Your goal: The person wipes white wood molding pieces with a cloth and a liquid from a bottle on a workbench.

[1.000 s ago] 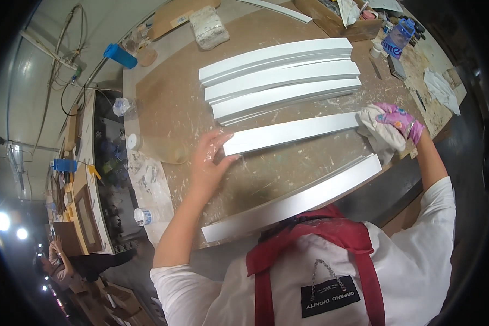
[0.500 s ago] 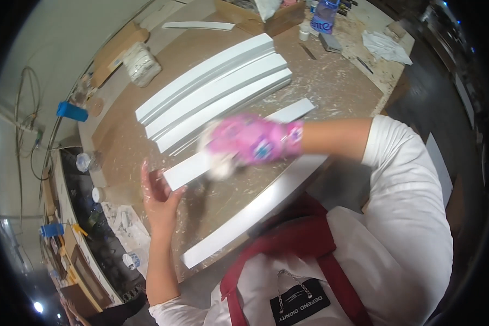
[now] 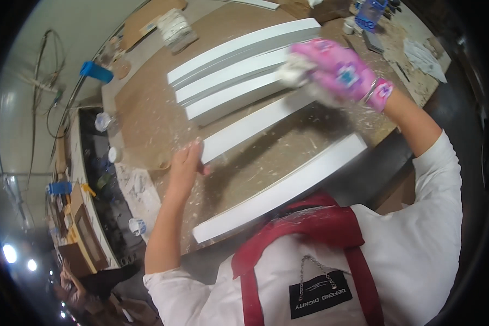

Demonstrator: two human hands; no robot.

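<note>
My left hand (image 3: 187,161), bare, grips the near-left end of a white curved strip (image 3: 244,130) and tilts it up off the table. My right hand (image 3: 339,73) wears a pink flowered glove and is closed on a wadded white cloth (image 3: 294,71) above the strip's far-right end, which it partly hides. Behind the strip lie several white curved mouldings (image 3: 228,81) side by side. Another white curved strip (image 3: 282,187) lies along the table's near edge, close to my body.
On the brown worktable (image 3: 152,130) stand a wrapped white bundle (image 3: 176,31) and a blue-labelled bottle (image 3: 370,13). A crumpled cloth (image 3: 424,60) lies at the right. A blue cup-like object (image 3: 96,71) and jars (image 3: 104,122) line the left edge. Another person (image 3: 76,282) shows at lower left.
My right hand has swept the cloth rightward and away along the strip to its far end. My left hand has closed around the strip's near end. The view has shifted.
</note>
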